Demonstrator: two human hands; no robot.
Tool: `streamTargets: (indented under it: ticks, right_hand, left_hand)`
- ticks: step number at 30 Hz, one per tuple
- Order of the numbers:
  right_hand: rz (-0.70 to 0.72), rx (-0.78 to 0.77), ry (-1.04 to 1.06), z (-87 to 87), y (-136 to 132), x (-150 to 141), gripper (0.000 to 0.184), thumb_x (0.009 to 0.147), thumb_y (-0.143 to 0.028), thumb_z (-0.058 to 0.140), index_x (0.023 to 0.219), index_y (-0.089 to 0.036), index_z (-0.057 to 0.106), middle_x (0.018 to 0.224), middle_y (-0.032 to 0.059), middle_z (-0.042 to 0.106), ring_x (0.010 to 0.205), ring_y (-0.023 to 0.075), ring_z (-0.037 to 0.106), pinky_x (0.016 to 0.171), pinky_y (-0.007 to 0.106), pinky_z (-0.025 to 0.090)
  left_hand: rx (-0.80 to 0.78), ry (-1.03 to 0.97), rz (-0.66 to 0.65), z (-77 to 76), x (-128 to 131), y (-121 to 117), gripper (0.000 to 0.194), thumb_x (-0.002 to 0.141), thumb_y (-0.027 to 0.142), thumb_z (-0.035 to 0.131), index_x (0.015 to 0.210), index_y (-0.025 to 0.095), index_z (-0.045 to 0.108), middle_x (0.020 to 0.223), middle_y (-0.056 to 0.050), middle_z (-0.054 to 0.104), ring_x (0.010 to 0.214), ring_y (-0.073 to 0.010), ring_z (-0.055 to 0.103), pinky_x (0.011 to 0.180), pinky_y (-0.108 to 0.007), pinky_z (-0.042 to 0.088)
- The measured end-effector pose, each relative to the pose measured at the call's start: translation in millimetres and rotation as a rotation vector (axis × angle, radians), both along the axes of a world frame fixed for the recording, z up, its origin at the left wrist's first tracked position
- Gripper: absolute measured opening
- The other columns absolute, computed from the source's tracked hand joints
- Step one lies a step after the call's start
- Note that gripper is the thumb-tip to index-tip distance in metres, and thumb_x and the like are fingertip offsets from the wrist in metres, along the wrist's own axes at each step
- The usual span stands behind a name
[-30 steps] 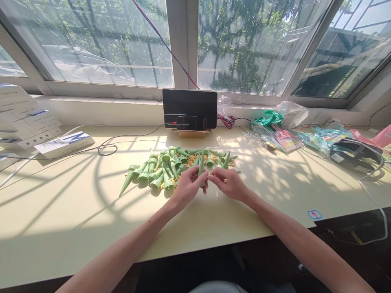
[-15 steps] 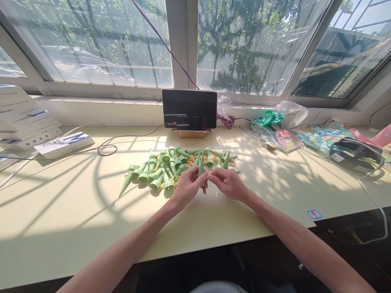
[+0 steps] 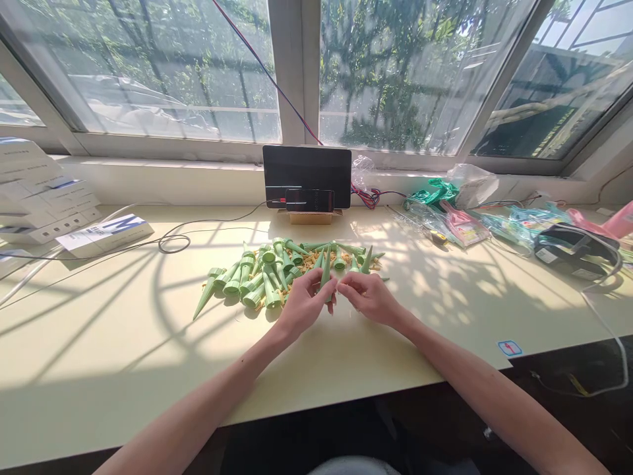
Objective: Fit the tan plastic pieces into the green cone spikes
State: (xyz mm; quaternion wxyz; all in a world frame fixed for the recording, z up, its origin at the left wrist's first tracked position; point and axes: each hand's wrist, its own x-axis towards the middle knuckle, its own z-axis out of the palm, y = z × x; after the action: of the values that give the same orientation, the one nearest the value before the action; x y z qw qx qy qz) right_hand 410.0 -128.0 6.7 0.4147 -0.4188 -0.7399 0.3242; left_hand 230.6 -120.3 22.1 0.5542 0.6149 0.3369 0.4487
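Observation:
A heap of green plastic cone spikes (image 3: pixel 257 277) lies on the pale yellow table (image 3: pixel 123 330), mixed with small orange-yellow bits (image 3: pixel 309 260). My left hand (image 3: pixel 304 303) is closed round one green spike (image 3: pixel 326 269), which points up and away from me. My right hand (image 3: pixel 370 297) meets it just to the right, its fingers pinched at the base of the same spike. Whether it holds a small piece there I cannot make out.
A dark tablet (image 3: pixel 306 175) with a phone (image 3: pixel 309 199) propped before it stands at the back. Cables (image 3: pixel 173 243) and white boxes (image 3: pixel 44 198) lie at the left. Plastic bags (image 3: pixel 459 221) and a black headset (image 3: pixel 573 251) are at the right. Windows rise behind.
Almost nothing has changed; both hands stay together at the spike with only slight finger movement.

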Motion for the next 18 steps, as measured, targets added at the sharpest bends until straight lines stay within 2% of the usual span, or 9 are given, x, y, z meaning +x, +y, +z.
streamTargets:
  ticks: [12,18]
  right_hand:
    - [-0.004,-0.064,0.023,4.4,-2.0,-1.7,0.043,0.096,-0.056,0.052,0.076,-0.018,0.058,0.051,-0.0051,0.046,0.044,0.0091,0.039,0.045,0.025,0.03]
    - [0.021,-0.113,0.065,0.9,-0.4,-0.4,0.039,0.096,-0.053,0.053,0.078,-0.018,0.057,0.05,-0.0064,0.046,0.043,0.009,0.042,0.045,0.024,0.033]
  left_hand:
    - [0.044,0.032,0.02,-3.8,-0.2,0.9,0.028,0.087,0.044,0.069,0.085,0.017,0.06,0.067,0.002,0.059,0.058,-0.0119,0.058,0.054,-0.027,0.054]
    - [0.057,0.041,0.02,-4.4,-1.0,0.8,0.028,0.089,0.044,0.067,0.087,0.017,0.06,0.07,0.001,0.059,0.06,-0.0124,0.058,0.054,-0.027,0.054]
